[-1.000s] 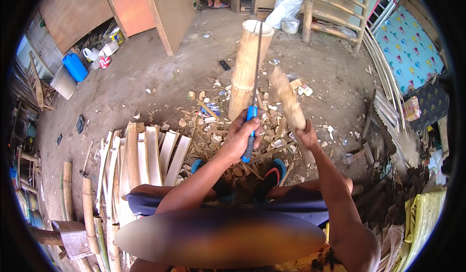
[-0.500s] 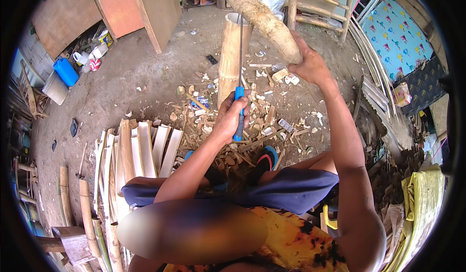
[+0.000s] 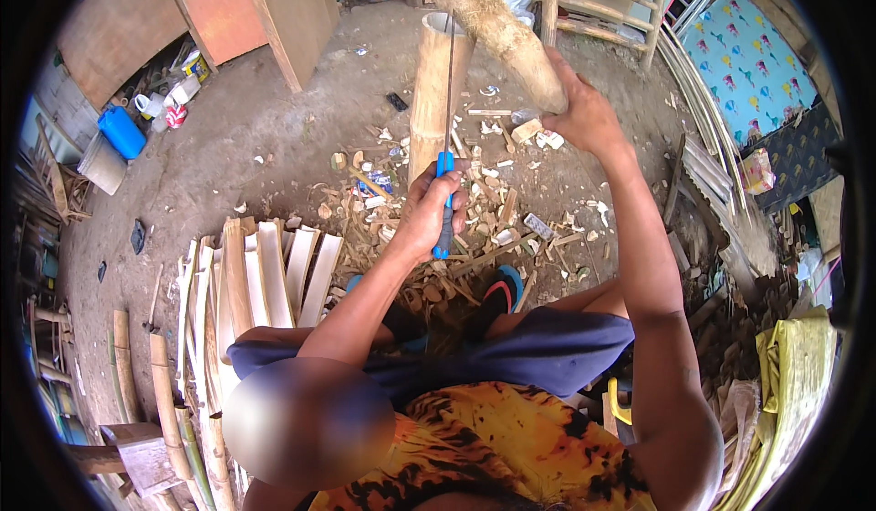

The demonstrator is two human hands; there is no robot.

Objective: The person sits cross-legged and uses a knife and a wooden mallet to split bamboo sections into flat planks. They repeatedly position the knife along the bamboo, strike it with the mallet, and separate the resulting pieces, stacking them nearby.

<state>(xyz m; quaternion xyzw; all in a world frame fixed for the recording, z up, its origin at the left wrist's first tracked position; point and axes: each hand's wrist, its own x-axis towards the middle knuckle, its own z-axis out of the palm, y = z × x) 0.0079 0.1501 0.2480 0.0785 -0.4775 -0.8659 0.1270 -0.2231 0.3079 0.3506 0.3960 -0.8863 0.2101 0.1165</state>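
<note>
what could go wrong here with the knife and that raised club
The wooden club in the right hand could miss the thin blade set in the bamboo pole and glance toward the left hand on the blue handle. The upright pole might tip; feet sit close below.

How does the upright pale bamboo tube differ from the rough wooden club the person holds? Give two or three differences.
The upright pale bamboo tube stands on the ground; the rough wooden club is raised at a slant in the right hand. The tube is hollow and smooth, the club solid and coarse. The tube has a blade in its top, steadied by the left hand. Both are roughly cylindrical.
</note>
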